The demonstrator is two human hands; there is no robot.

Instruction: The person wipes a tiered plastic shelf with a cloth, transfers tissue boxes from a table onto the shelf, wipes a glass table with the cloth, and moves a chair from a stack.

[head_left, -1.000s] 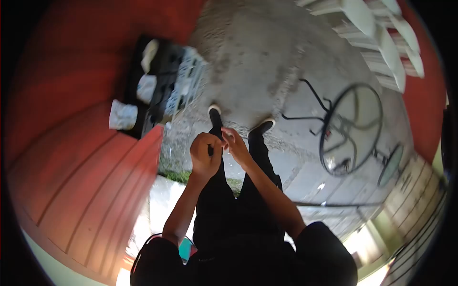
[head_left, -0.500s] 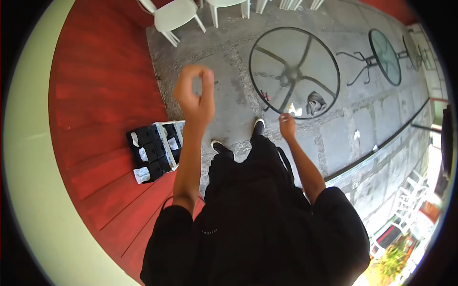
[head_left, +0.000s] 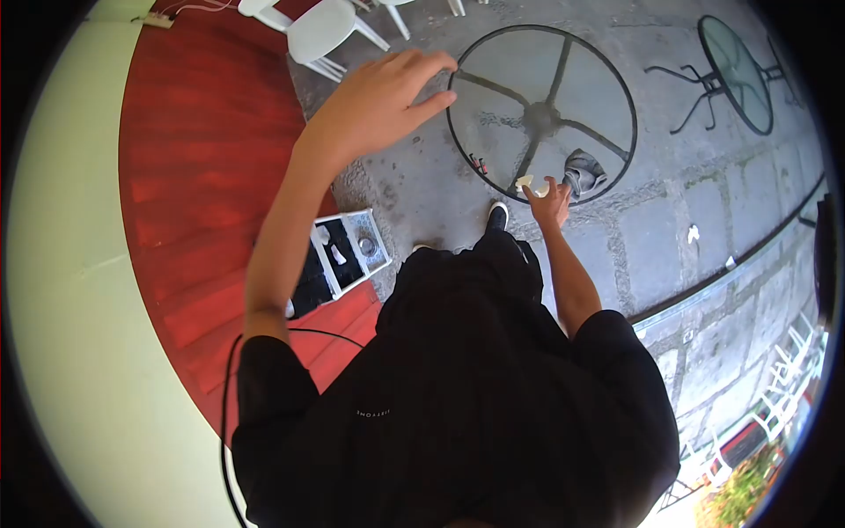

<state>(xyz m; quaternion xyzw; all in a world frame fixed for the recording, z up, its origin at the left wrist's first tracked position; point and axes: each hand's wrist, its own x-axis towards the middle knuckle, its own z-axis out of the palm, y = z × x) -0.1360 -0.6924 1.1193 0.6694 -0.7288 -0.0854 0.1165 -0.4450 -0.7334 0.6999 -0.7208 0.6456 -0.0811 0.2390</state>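
My left hand (head_left: 387, 97) is raised at the upper centre, its thumb and fingers apart with nothing between them, near the left rim of a round glass table (head_left: 581, 84). My right hand (head_left: 549, 204) is at the table's near edge with thumb and fingers spread around a small pale crumpled piece (head_left: 525, 183); whether it touches the piece is unclear. Just right of that hand a grey cloth (head_left: 584, 172) lies on the glass. Small red and black items (head_left: 478, 164) lie near the table's left edge.
White chairs (head_left: 326, 33) stand at the top left by a red wall (head_left: 211, 158). A crate (head_left: 365, 242) with black compartments sits below my left forearm. Another glass table (head_left: 736, 75) stands at the upper right. White scraps (head_left: 693, 233) lie on the floor, and a dark cable hangs beside my left sleeve.
My left hand has opened from a curled pose and moved up and right. My right hand has opened and reached over the table's near edge. The view has shifted closer to the table.
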